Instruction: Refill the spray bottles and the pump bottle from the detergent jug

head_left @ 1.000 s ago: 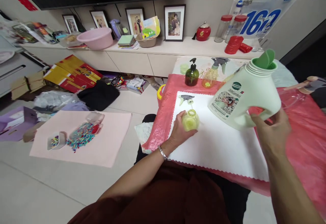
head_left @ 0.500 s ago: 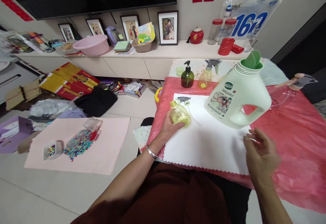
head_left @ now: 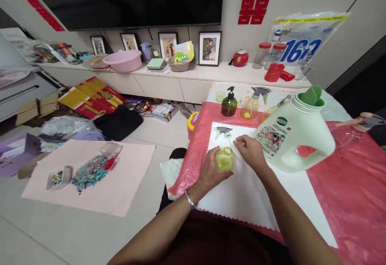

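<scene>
My left hand point(head_left: 211, 168) is wrapped round a clear yellow-green spray bottle point(head_left: 224, 159), which is tilted with its open neck up. My right hand point(head_left: 249, 149) is closed in a pinch at the thin dip tube of a grey trigger spray head point(head_left: 223, 130). That spray head lies on the white cloth point(head_left: 256, 200) just beyond the bottle. To the right of my right hand stands a big pale green detergent jug point(head_left: 304, 132), with a green cap or scoop point(head_left: 312, 95) sitting in its mouth.
Behind the cloth stand a dark green pump bottle point(head_left: 229, 105) and an amber spray bottle point(head_left: 249, 107). A pink spray bottle point(head_left: 346, 134) is beyond the jug. Red plastic sheeting point(head_left: 362, 192) covers the table. At left, colourful beads point(head_left: 90, 172) lie on a pink mat point(head_left: 120, 192).
My right hand has moved left and forward from the table's right side to the spray head's tube. My left hand has tipped the bottle so its mouth faces upward.
</scene>
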`<state>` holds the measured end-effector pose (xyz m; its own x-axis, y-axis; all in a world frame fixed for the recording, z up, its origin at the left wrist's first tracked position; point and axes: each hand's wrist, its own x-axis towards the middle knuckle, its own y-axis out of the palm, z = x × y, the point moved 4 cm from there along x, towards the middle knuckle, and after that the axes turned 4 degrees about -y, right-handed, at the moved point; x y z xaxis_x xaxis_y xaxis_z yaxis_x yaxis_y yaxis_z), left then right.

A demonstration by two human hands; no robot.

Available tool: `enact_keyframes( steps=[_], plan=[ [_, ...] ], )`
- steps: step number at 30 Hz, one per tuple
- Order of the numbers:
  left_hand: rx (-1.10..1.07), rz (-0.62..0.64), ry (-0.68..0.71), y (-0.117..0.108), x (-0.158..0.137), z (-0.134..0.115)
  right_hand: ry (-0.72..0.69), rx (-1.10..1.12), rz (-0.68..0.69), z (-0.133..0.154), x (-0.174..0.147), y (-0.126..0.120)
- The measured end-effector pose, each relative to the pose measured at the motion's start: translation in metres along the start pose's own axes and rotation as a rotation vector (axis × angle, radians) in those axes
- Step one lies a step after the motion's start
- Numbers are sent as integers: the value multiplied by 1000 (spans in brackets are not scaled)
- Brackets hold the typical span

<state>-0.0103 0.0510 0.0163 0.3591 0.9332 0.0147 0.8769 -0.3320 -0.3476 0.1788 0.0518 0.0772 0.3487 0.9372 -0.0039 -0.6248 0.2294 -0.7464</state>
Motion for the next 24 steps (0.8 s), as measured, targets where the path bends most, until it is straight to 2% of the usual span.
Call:
enact_keyframes(
  steps=[3,6,9,11,13,16,21,24],
  plan=[
    [19,-13,28,0,1,2,61,-120,78,11,35,18],
    [24,-10,43,1,2,5,110,-162,135,14,53,36],
    [30,0,79,2,2,6,146,-105,127,11,60,43],
    [36,-1,96,2,3,7,167,-6,100,9,60,37],
    [39,-1,100,2,3,7,175,151,56,9,57,23],
    [38,15,86,3,4,7,125,471,-43,19,45,-13],
    [41,29,73,2,4,4,-72,901,-220,54,12,-79],
    [46,43,73,2,4,1,-204,1025,-326,70,-9,-98]
  ],
)
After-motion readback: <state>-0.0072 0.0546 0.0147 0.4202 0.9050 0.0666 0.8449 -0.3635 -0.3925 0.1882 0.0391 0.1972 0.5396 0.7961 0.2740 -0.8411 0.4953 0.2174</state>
